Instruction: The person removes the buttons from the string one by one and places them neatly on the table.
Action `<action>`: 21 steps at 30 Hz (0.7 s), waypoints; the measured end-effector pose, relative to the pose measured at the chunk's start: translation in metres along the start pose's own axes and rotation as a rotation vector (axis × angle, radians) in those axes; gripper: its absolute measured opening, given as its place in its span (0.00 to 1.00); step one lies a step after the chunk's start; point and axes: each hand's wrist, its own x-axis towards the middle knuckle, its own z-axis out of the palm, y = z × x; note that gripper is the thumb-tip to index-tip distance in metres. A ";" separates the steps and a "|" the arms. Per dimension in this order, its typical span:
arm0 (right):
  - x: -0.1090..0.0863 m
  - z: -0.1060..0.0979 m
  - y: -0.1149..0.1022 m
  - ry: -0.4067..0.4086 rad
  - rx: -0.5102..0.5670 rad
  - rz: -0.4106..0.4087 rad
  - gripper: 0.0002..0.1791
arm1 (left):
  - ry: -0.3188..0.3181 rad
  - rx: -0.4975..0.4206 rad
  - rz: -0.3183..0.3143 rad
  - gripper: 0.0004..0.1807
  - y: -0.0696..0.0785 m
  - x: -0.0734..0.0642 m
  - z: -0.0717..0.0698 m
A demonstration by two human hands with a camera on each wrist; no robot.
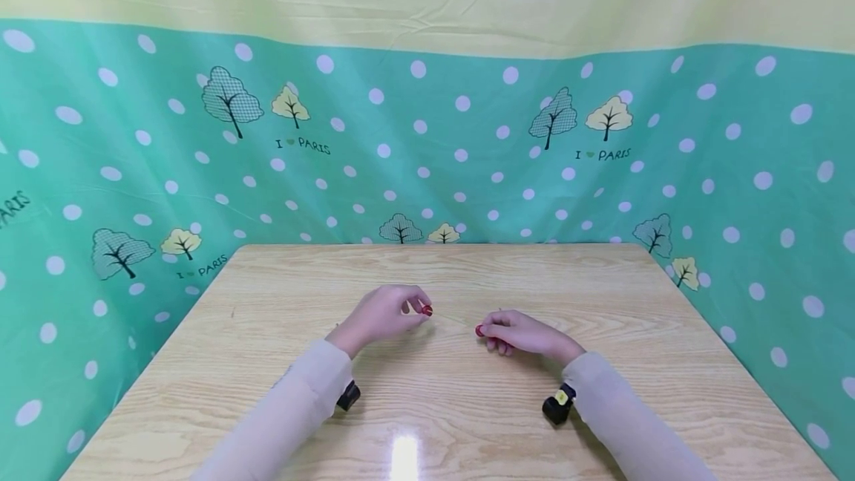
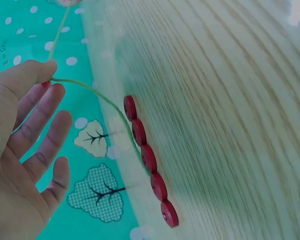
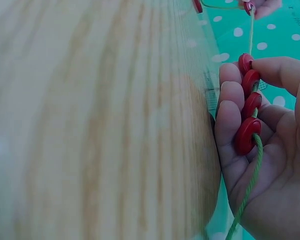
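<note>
My left hand (image 1: 386, 312) pinches a red button (image 1: 427, 310) between thumb and forefinger, its other fingers loosely spread. A green cord (image 2: 107, 98) runs from that pinch toward a row of several red buttons (image 2: 148, 158) in the left wrist view; whether they hang or lie on the table I cannot tell. Facing it, my right hand (image 1: 524, 332) holds another red button (image 1: 479, 330) at the thumb tip. In the right wrist view several red buttons (image 3: 247, 136) sit threaded along the cord (image 3: 250, 192) across the curled fingers, and the cord stretches between both hands.
Beneath the hands lies a light wood-grain table (image 1: 427, 273). A green and yellow printed curtain (image 1: 427, 147) surrounds its back and sides. Black wrist devices (image 1: 558, 404) hang under both sleeves. A bright reflection shows on the table near the front.
</note>
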 end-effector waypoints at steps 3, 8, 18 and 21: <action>0.000 0.000 0.000 0.000 0.001 -0.002 0.17 | -0.002 0.008 -0.006 0.07 -0.004 -0.002 -0.001; 0.000 0.000 0.000 -0.004 0.009 0.000 0.17 | -0.002 0.020 -0.012 0.07 -0.008 -0.004 -0.002; 0.000 0.001 -0.001 0.000 0.018 0.010 0.17 | -0.001 -0.004 -0.030 0.07 -0.012 -0.010 -0.008; 0.000 0.001 -0.001 0.002 0.018 0.012 0.17 | 0.000 -0.011 -0.035 0.07 -0.013 -0.012 -0.010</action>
